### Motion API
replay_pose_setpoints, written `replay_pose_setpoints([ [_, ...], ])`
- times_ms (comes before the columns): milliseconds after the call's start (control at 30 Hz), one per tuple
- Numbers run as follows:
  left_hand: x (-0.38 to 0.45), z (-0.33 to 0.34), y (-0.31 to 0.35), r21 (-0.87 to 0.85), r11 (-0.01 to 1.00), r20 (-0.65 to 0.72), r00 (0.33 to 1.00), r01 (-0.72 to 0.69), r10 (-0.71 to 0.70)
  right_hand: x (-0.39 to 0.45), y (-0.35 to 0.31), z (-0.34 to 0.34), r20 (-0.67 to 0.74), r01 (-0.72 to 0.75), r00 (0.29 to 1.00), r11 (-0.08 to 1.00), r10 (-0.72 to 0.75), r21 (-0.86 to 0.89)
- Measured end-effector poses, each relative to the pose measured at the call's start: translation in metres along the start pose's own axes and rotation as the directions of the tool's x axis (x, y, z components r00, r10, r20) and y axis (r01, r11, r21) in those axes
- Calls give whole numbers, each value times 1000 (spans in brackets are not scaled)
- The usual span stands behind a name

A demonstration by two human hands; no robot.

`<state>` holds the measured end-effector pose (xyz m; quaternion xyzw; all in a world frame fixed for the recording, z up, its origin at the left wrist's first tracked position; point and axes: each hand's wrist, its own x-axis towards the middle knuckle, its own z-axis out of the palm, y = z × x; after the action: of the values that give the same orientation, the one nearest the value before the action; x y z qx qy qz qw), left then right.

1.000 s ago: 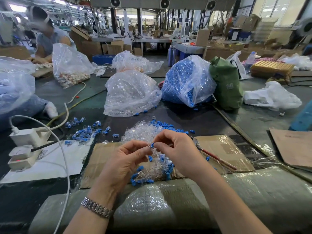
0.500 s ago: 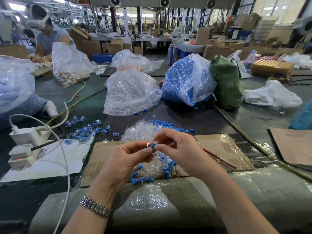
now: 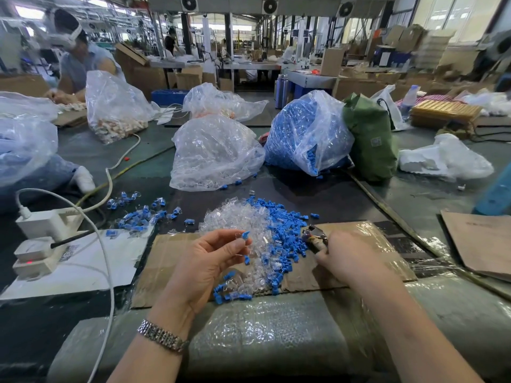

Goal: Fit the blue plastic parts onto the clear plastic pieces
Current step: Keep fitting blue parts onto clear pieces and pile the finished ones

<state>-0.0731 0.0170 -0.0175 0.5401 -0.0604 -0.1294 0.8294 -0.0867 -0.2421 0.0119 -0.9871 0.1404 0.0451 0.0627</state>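
Behind the cardboard sheet (image 3: 171,261), a crinkled clear bag of clear plastic pieces (image 3: 215,153) sits left of a fuller bag of blue plastic parts (image 3: 307,131). On the cardboard's far edge lies a loose heap of clear pieces and blue parts (image 3: 265,230). Above its near side, the left hand (image 3: 204,264) pinches a clear piece with a blue part (image 3: 244,235), blue tip pointing up-right. The right hand (image 3: 351,258), at the heap's right, curls around a tool (image 3: 315,237).

Daylight is flooding in through the windows (image 3: 442,20) at upper right, blowing them out. Glare is shining off the bags (image 3: 218,153) below. The far hall is smearing, and edges are bending under wide-angle distortion.
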Motion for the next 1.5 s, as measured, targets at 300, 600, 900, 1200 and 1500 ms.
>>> replay_pose_setpoints([
  [300,7,1,1,-140,990,-50,999,-27,20,-21,-17,-38,129,103,960,743,-248,661],
  [600,10,1,3,-63,995,-31,997,-75,74,-48,-65,-33,267,261,832,768,-486,584],
  [900,10,-7,0,112,986,-37,991,-121,126,-51,-70,-23,243,231,838,720,-488,654],
  [1200,2,-1,2,237,965,-53,990,-115,131,-52,-72,-11,254,166,852,696,-457,698],
  [1500,32,-56,28,515,854,-558,726,-77,402,-28,-30,-4,10,86,995,939,-94,333],
])
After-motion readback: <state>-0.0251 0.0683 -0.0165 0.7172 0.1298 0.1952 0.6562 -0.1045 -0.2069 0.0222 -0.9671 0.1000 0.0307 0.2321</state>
